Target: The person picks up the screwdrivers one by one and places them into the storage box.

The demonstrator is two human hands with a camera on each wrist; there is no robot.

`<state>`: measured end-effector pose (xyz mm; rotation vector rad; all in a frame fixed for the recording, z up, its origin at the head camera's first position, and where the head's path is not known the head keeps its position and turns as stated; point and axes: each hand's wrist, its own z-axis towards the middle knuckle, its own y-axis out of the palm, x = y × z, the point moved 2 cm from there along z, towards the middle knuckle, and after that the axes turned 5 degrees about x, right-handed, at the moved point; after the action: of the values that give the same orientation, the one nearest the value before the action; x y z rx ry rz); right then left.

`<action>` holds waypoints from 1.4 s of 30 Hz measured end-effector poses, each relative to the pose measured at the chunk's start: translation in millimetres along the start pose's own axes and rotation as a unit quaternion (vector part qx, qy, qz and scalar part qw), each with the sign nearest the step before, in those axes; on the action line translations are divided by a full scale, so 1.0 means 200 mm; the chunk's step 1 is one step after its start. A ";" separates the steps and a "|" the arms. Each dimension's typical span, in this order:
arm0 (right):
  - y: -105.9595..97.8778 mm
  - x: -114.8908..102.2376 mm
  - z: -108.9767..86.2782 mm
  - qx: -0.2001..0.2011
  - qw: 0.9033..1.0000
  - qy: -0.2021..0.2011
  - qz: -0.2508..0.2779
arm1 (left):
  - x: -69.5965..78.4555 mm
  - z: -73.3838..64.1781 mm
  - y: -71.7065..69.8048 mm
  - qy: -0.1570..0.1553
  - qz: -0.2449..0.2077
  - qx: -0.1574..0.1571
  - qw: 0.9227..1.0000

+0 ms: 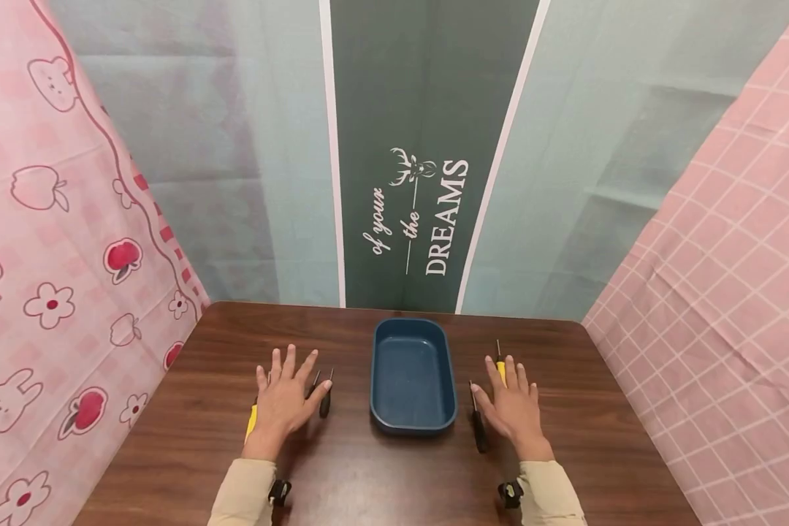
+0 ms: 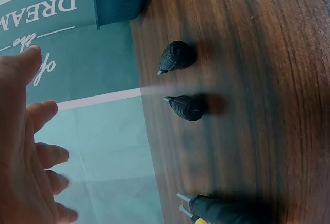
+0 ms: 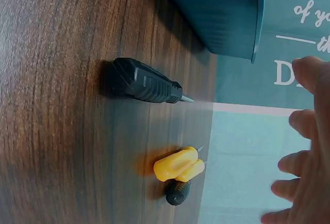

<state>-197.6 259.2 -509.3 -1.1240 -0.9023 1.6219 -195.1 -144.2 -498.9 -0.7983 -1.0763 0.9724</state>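
My left hand point(image 1: 283, 402) is spread over the table's left side, its fingers pointing away from me. Near its thumb lie two black-handled screwdrivers point(image 1: 325, 404), and a yellow-handled one point(image 1: 251, 422) is partly hidden beneath the wrist side. My right hand point(image 1: 516, 413) is spread likewise on the other side, holding nothing. By its thumb lies a black-handled screwdriver point(image 3: 147, 82). Beyond that, the right wrist view has yellow handles point(image 3: 175, 164) beside another black handle point(image 3: 178, 192). Between the hands stands a blue rectangular tray point(image 1: 413, 380) with nothing in it.
The dark wood-grain table point(image 1: 361, 482) ends at a hanging green cloth point(image 1: 401, 95) printed with white lettering. Pink patterned cloths hang along the left point(image 1: 72, 292) and right point(image 1: 723, 292) sides.
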 end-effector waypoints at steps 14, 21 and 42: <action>-0.03 -0.02 0.01 0.021 0.999 -0.007 -0.025 | 0.01 0.01 -0.02 0.018 0.020 0.040 0.999; -0.08 -0.05 -0.02 -0.059 0.996 0.059 0.034 | 0.06 0.01 -0.04 -0.027 -0.084 -0.001 0.996; -0.04 0.06 -0.03 -0.126 0.930 0.233 0.255 | 0.15 0.02 0.10 -0.126 -0.376 -0.016 0.918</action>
<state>-190.7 273.5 -507.1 -1.9505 -0.5304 1.5465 -198.3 -108.0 -506.1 -0.2257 -1.4715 0.3981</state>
